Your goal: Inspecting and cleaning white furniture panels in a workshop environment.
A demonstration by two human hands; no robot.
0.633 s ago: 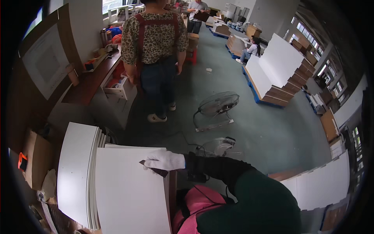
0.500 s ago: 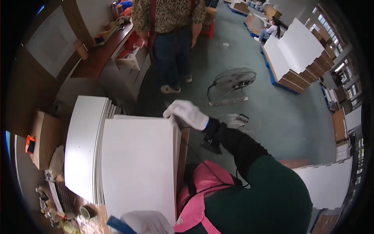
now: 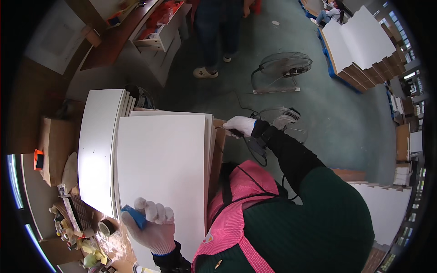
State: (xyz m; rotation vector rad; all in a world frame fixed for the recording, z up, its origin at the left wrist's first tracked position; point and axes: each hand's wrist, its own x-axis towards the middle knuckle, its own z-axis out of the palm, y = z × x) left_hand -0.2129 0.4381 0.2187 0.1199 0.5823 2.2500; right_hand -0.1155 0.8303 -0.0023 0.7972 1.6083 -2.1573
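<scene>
My left hand (image 3: 154, 230), in a white knit glove, is closed round a small blue block (image 3: 135, 215). It is over the lower left part of a large white panel (image 3: 161, 159), which lies on top of a stack of similar panels. My right hand (image 3: 240, 126), gloved too, is at the stack's far right corner, beside a brown cardboard edge (image 3: 217, 152). Its fingers are bent inward near a dark piece and a black cable; what they grip is partly hidden. Curved white panels (image 3: 101, 145) stand against the stack on the left.
Left of the panels are a tape roll (image 3: 107, 227), a cardboard box (image 3: 60, 150) and assorted small items. Floor fans (image 3: 284, 68) stand ahead on the green floor. A person (image 3: 216, 38) stands beyond the stack, near an open drawer (image 3: 154, 41). Stacked boards (image 3: 359, 43) rest on a blue pallet.
My left hand has come up over the panel with the blue block. My right hand has left the panel's far edge and moved right to the corner. The view has tilted down.
</scene>
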